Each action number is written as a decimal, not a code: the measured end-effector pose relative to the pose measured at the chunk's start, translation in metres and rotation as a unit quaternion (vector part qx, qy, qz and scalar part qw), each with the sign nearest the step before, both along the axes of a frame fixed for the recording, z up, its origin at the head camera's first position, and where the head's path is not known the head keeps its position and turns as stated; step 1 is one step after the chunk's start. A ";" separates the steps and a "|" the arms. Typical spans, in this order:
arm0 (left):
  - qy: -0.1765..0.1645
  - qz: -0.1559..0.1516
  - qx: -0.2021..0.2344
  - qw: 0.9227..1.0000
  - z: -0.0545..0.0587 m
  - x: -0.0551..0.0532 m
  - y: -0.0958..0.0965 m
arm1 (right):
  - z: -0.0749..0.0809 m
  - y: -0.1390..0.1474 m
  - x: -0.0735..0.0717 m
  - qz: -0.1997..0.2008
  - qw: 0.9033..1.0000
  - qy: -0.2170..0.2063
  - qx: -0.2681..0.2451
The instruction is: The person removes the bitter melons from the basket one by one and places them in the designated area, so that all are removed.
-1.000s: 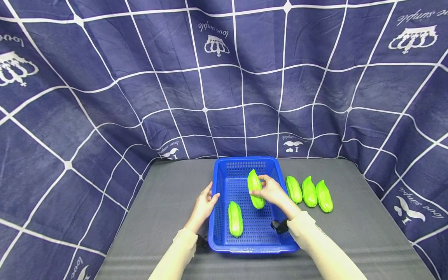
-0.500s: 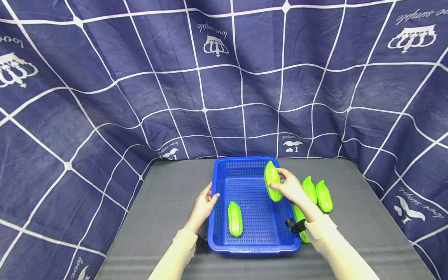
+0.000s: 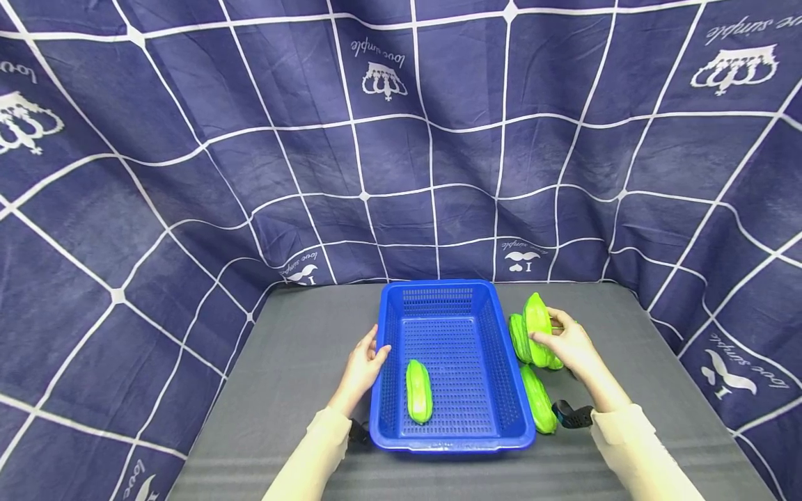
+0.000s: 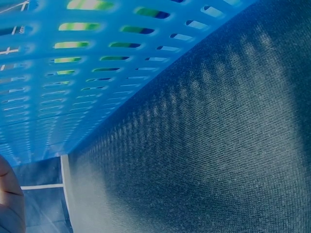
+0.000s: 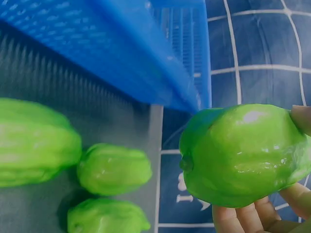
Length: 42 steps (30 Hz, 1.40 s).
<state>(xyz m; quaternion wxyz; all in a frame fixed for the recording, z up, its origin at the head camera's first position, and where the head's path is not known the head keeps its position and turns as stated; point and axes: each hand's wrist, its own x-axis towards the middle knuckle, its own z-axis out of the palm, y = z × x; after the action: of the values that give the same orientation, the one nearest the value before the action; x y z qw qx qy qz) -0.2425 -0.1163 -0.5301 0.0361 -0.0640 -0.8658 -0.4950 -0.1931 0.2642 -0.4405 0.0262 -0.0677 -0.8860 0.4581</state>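
My right hand holds a ridged green gourd with a pointed tip, thumb on its near side. It is right of the blue basket, in front of other gourds. In the right wrist view the held gourd appears large, with fingers beneath it. At the basket's left rim my left hand grips, thumb over the edge. One gourd lies inside the basket on its left side. The left wrist view shows mostly the basket's slotted wall and part of a finger.
On the grey table a gourd lies along the basket's right side. Another gourd is partly hidden behind the held one. More green shows behind my right hand. A blue checked cloth hangs at the back and sides.
My right hand has carried the gourd from above the basket to the right, past the rim to the table's gourds. The left hand stays on the rim.
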 end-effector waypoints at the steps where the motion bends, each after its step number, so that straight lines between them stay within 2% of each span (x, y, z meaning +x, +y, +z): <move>1: -0.001 -0.001 0.000 1.000 0.000 0.000 0.000 | -0.001 0.003 0.001 -0.002 1.000 0.000 0.005; 6: -0.004 0.000 -0.006 1.000 0.000 0.000 -0.001 | -0.011 0.016 0.007 -0.002 0.999 -0.010 0.041; 11: -0.003 0.002 -0.003 1.000 0.001 0.000 0.000 | -0.023 0.030 0.014 0.002 0.997 -0.049 0.056; 15: 0.000 0.000 -0.002 1.000 0.002 0.000 0.000 | -0.032 0.040 0.021 0.015 0.994 -0.075 0.072; 26: -0.008 -0.001 0.003 1.000 0.002 0.000 0.000 | -0.055 0.052 0.033 0.045 0.988 -0.112 0.095; 37: -0.017 0.004 -0.001 1.000 0.004 0.001 0.002 | -0.075 0.060 0.042 0.079 0.986 -0.136 0.055; 42: -0.007 0.006 -0.008 1.000 0.002 0.000 0.001 | -0.081 0.061 0.043 0.080 0.985 -0.137 0.064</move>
<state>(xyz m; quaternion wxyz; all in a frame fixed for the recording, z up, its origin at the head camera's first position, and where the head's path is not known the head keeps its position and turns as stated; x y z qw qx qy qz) -0.2421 -0.1153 -0.5278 0.0320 -0.0559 -0.8704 -0.4882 -0.1498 0.3249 -0.5217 -0.1282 -0.0570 -0.9110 0.3878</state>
